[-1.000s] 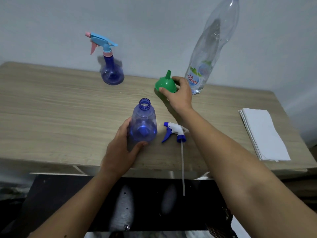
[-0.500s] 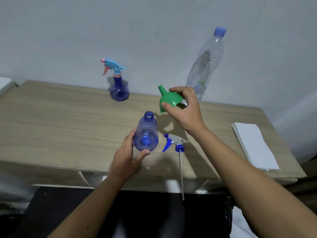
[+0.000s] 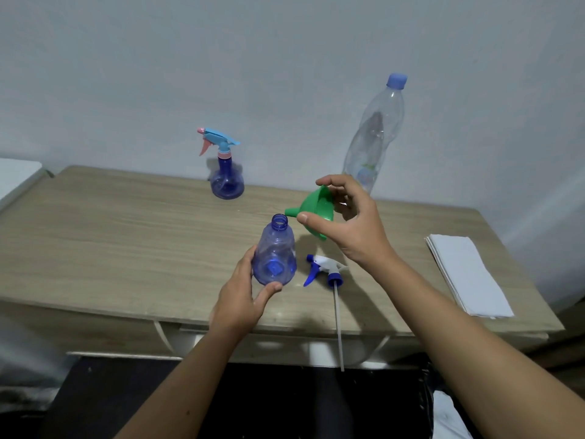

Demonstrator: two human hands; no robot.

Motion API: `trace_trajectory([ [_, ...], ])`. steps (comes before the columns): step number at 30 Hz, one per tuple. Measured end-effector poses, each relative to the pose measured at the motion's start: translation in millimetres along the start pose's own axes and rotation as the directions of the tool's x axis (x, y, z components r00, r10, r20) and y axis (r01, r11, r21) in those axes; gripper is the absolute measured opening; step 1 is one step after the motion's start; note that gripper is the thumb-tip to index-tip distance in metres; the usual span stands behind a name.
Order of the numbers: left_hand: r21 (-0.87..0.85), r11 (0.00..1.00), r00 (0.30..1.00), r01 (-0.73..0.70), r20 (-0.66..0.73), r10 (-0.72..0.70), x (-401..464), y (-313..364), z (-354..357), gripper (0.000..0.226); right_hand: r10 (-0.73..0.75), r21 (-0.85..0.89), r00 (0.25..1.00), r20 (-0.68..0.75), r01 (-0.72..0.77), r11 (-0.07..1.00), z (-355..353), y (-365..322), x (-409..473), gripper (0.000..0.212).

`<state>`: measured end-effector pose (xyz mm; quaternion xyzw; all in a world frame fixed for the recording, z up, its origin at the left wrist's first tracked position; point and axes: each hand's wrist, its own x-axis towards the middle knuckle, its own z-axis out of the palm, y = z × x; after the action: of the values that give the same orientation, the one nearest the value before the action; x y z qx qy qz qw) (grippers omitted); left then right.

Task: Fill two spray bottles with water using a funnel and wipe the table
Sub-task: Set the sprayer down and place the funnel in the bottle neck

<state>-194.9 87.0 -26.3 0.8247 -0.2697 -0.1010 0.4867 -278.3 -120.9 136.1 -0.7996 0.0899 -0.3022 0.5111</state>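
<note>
the left hand (image 3: pixel 240 299) wraps its fingers around the lower body of an open blue spray bottle (image 3: pixel 274 252), which stands upright on the tabletop (image 3: pixel 126 242) close to the front edge, about midway along it. its thumb presses the near side; the other fingers are hidden behind the translucent plastic. the right hand (image 3: pixel 354 226) holds a green funnel (image 3: pixel 311 212) in the air, thumb on the near rim and fingers closed over the far rim, so part of the cone is covered. the funnel is tilted, its spout pointing left toward the bottle's open neck, just beside it but apart.

a white and blue trigger sprayer head (image 3: pixel 323 269) lies on the tabletop just right of the bottle, partly in the shadow of the right wrist; its thin dip tube (image 3: pixel 338 324) runs out past the front edge. a second spray bottle (image 3: pixel 225 172), with its blue and pink trigger top on, stands by the back edge, left of centre. a tall clear water bottle (image 3: pixel 375 134) with a blue cap stands by the back edge, its base hidden behind the right hand; its label is too blurred to read and the water level cannot be made out. a folded white cloth (image 3: pixel 465 274) lies by the right edge.
</note>
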Motion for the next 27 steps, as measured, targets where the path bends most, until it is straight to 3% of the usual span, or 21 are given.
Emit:
trace_trajectory([
  [6, -0.002, 1.0, 1.0, 0.01, 0.004, -0.01, 0, -1, 0, 0.094, 0.023, 0.0, 1.0, -0.015, -0.023, 1.0, 1, -6, 0, 0.063],
  [27, -0.04, 0.999, 1.0, -0.029, 0.002, 0.029, -1, 2, -2, 0.088, -0.056, -0.239, 0.981, 0.188, 0.101, 0.966, 27, -34, 25, 0.06],
])
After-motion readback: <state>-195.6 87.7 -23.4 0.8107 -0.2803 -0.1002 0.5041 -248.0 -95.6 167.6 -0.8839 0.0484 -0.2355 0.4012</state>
